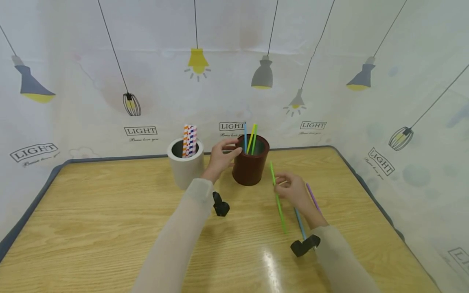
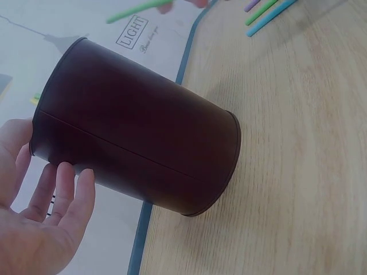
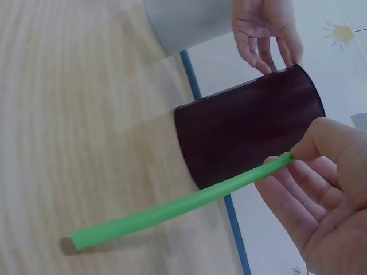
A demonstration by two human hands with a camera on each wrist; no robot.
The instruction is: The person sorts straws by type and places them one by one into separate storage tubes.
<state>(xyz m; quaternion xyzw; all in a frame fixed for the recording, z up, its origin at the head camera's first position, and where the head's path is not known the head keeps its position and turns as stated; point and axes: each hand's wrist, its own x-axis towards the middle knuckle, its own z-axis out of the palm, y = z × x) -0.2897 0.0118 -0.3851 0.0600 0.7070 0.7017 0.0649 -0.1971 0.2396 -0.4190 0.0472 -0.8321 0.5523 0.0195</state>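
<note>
In the head view my left hand (image 1: 221, 158) holds the dark red cup (image 1: 249, 169) by its upper left side, thumb and fingers at the rim. The cup stands upright, with a blue straw (image 1: 245, 138), a yellow straw (image 1: 251, 138) and a green straw (image 1: 254, 140) rising out of it. To its right, my right hand (image 1: 293, 189) pinches another green straw (image 3: 172, 210) between thumb and fingers near one end. That straw slants above the table, apart from the cup. Beneath my right forearm lie a blue straw (image 1: 299, 224) and a purple straw (image 1: 313, 197).
A white cup (image 1: 187, 173) with several patterned straws (image 1: 189, 140) stands left of my left hand. One more green straw (image 2: 262, 11) lies between the purple and blue ones. Behind the wooden table (image 1: 110, 211) hangs a lamp-printed backdrop (image 1: 234, 89).
</note>
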